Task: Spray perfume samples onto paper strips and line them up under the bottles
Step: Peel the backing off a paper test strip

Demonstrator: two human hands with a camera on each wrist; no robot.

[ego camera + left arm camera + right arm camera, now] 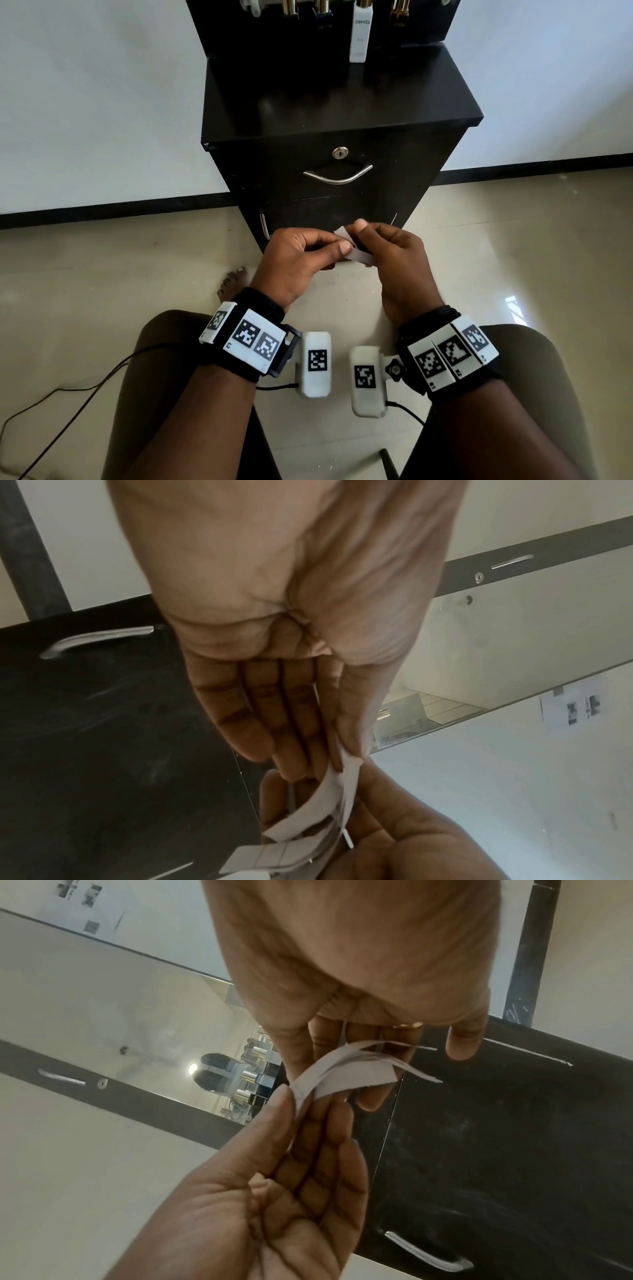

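Observation:
Several thin white paper strips are bunched between my two hands, low in front of the black cabinet. My left hand pinches one end of the bunch between thumb and fingers. My right hand grips the other end with its thumb on top. In the left wrist view the paper strips fan out and curve below my left hand. In the right wrist view the paper strips splay apart under my right hand. A white perfume bottle and dark gold-capped bottles stand at the back of the cabinet top.
The cabinet front carries a lock and a curved metal drawer handle, close beyond my hands. A mirror behind the bottles reflects them. My knees frame the bottom of the head view, a bare foot rests on the tiled floor, and a black cable trails left.

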